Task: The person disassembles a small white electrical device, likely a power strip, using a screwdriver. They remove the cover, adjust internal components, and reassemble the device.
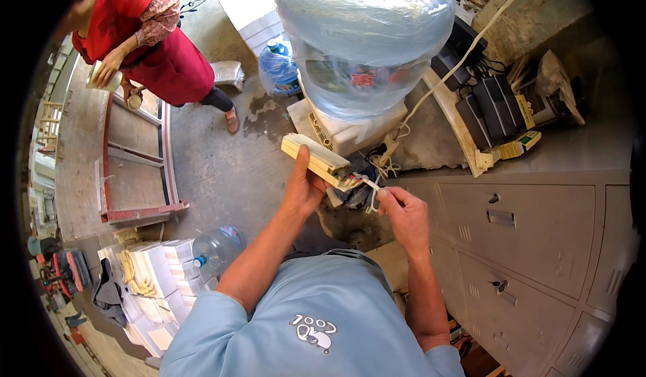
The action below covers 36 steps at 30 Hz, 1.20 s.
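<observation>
My left hand (304,190) is wrapped round a long cream-coloured block (315,155), thumb along its near side. The block's right end looks dark and rough, with small reddish bits; I cannot make out what it is. Just right of that end, my right hand (408,223) pinches a thin white strip (370,184) between thumb and fingers. The strip reaches toward the block's end, and a second thin white piece hangs below it. Whether the strip touches the block is too small to tell.
Ahead stands a large plastic-wrapped water bottle (367,47) on a white base. A white cable (464,60) runs down beside it. Grey metal lockers (531,235) stand at my right. White stacked boxes (165,269) and an empty-looking water jug (222,246) are at left. A person in red (151,54) stands far left.
</observation>
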Each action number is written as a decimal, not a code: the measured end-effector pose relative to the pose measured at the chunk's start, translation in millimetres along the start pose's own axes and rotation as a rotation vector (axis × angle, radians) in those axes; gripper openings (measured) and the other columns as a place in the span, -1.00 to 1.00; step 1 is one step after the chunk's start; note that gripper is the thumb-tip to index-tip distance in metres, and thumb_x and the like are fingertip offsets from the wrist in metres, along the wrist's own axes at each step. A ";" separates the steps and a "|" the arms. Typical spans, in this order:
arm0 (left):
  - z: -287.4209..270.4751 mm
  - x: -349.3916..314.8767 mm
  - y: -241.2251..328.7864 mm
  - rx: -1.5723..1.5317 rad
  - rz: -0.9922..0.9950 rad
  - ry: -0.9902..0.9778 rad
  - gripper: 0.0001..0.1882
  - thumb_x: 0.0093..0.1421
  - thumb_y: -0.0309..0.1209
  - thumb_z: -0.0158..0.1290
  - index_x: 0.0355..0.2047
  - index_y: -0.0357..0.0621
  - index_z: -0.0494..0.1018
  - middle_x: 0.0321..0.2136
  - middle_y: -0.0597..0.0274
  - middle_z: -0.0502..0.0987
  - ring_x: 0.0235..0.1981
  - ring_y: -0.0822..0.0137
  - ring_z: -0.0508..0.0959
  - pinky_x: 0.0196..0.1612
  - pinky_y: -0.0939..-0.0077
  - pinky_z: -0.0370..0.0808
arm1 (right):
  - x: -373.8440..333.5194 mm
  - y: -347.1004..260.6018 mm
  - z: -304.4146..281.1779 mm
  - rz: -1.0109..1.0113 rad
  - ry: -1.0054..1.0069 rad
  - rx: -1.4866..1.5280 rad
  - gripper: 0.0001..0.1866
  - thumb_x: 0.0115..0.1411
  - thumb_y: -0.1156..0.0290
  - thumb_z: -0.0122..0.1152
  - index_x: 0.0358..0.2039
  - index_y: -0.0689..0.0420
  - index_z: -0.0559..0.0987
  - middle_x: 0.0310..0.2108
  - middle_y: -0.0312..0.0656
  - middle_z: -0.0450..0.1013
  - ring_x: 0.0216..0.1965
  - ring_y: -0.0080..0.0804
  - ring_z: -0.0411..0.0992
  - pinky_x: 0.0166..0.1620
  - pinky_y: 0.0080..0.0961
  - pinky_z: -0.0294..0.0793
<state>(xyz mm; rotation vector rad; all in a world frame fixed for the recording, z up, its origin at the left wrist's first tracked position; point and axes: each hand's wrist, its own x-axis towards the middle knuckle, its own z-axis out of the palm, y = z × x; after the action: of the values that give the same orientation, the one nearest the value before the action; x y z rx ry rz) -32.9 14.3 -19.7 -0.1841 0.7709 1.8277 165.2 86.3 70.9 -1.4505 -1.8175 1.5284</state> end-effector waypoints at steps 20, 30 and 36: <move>20.9 -5.0 15.2 -0.235 -0.088 0.022 -0.46 0.20 0.00 0.10 -0.15 -0.30 0.36 -0.32 0.02 0.48 -0.24 0.07 0.53 0.07 0.02 0.48 | -8.8 11.6 25.6 0.003 -0.083 -0.136 -0.51 0.23 0.04 0.22 -0.57 0.26 0.57 -0.76 -0.25 0.36 -0.69 -0.56 0.24 -0.55 -0.44 0.28; 22.1 -3.8 13.8 -0.284 -0.068 -0.017 -0.47 0.23 0.01 0.06 -0.13 -0.27 0.36 -0.33 0.05 0.47 -0.29 0.11 0.53 0.00 0.06 0.50 | -13.6 17.7 33.2 0.068 -0.159 0.003 -0.54 0.28 0.12 0.17 -0.63 0.22 0.54 -0.73 -0.37 0.36 -0.63 -0.67 0.27 -0.53 -0.59 0.23; 21.5 -3.6 14.4 -0.268 -0.077 -0.053 -0.45 0.23 0.04 0.04 -0.11 -0.26 0.36 -0.32 0.08 0.47 -0.30 0.14 0.52 -0.06 0.10 0.51 | -14.1 20.0 32.7 0.073 -0.182 0.013 -0.54 0.28 0.13 0.15 -0.63 0.22 0.53 -0.73 -0.36 0.36 -0.63 -0.67 0.26 -0.52 -0.59 0.22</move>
<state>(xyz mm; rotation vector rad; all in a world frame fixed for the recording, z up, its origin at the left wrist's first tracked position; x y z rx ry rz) -39.1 21.2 4.7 -0.3327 0.4740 1.8505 154.7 55.4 46.4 -1.4275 -1.8703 1.7563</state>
